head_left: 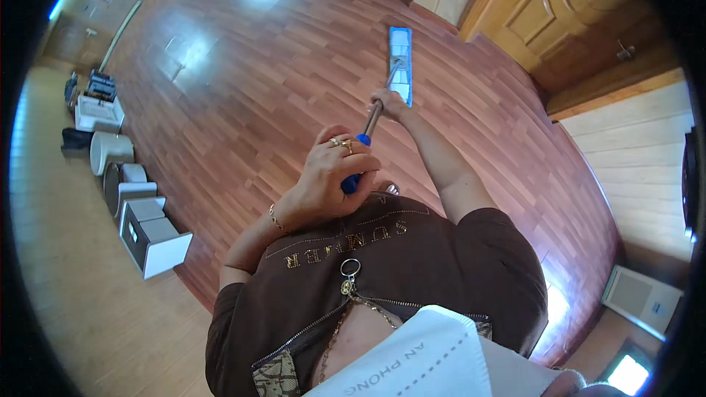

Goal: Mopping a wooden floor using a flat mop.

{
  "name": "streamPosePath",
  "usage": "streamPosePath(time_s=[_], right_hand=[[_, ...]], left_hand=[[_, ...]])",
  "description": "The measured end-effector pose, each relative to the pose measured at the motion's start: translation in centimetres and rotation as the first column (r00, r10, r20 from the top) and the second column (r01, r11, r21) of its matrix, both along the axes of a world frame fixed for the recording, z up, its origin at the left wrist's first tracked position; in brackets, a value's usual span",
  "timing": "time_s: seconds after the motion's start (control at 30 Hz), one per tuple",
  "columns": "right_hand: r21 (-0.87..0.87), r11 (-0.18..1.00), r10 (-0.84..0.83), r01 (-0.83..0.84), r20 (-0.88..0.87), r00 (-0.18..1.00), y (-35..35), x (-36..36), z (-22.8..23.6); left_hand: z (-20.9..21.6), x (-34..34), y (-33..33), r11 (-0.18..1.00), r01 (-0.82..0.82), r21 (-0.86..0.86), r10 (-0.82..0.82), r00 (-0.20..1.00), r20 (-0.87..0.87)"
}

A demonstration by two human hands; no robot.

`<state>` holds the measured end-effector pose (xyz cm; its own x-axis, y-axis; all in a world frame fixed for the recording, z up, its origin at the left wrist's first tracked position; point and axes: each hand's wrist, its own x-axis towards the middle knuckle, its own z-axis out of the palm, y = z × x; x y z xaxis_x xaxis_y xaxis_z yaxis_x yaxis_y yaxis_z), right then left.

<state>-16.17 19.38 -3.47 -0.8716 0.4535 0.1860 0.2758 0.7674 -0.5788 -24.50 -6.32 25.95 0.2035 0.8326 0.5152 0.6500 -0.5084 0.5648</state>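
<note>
A flat mop (401,38) with a blue-edged, pale rectangular head lies on the wood-plank floor (287,81), ahead of me and a little right of centre. Its metal pole runs back toward my chest and ends in a blue grip (353,182). My left hand (334,169), with rings on its fingers, is closed around that grip close to my body. Farther along, my right hand (390,104) wraps round the pole, with that arm stretched forward. Part of the grip is hidden behind the left hand's fingers.
Along the left wall stand a grey-and-white box-like unit (151,231), a white rounded bin-like object (112,153) and a white box (99,113). To the right are a wooden door (548,18) and its frame. A white appliance (642,301) stands at the lower right.
</note>
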Motion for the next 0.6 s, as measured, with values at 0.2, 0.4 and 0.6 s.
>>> streamPosePath(time_s=[0.2,0.4,0.6], right_hand=[[0.019,0.970,0.242,-0.241,-0.089,0.966,-5.6,-6.6,3.3],[-0.646,0.671,0.104,-0.363,-0.402,0.910,-9.7,-12.1,-1.3],[-0.076,0.898,0.411,-0.434,-0.207,0.888,-16.3,-11.4,6.9]], left_hand=[[3.5,-0.4,-3.8,0.981,-0.174,0.083,0.182,0.978,-0.103],[8.3,0.5,-5.2,0.990,-0.120,0.073,0.133,0.971,-0.198],[11.3,0.1,-8.0,0.992,-0.125,0.030,0.128,0.962,-0.242]])
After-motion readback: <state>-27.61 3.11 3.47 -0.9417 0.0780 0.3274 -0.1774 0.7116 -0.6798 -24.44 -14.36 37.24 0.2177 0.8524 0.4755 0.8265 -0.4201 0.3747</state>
